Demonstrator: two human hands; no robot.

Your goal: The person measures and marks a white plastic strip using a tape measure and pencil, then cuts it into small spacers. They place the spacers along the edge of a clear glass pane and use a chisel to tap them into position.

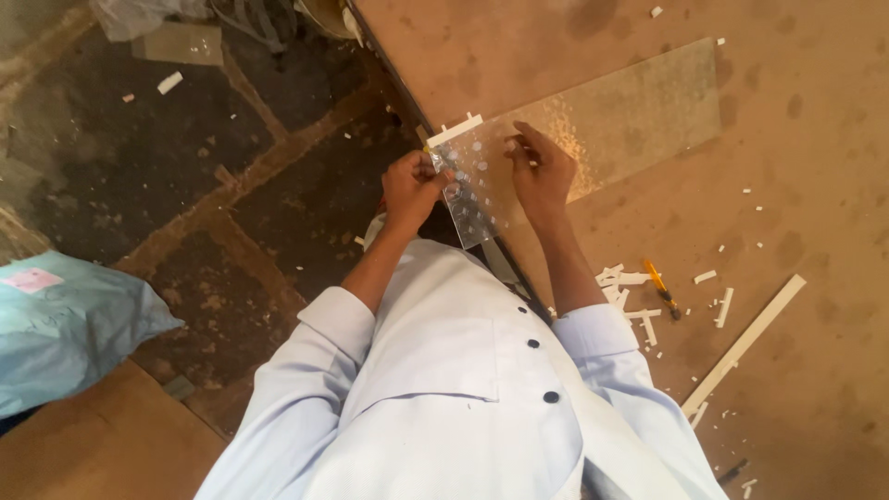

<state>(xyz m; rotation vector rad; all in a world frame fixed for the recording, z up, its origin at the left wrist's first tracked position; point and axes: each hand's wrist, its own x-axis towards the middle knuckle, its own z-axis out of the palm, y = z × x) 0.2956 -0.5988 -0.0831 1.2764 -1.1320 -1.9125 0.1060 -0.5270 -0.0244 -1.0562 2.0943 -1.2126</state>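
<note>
Work looks mid-way: left hand (pixel 410 188) and right hand (pixel 540 171) grip a patterned clear sheet (pixel 472 190); white offcuts (pixel 630 296) litter the counter (pixel 796 185).

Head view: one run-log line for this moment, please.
left hand: grips edge of small patterned glass piece | right hand: fingers on it | place: brown worktable edge | nearby: larger glass sheet, white strip offcuts

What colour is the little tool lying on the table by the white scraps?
The little tool is yellow-orange with a dark tip, seen best in the head view.
</note>
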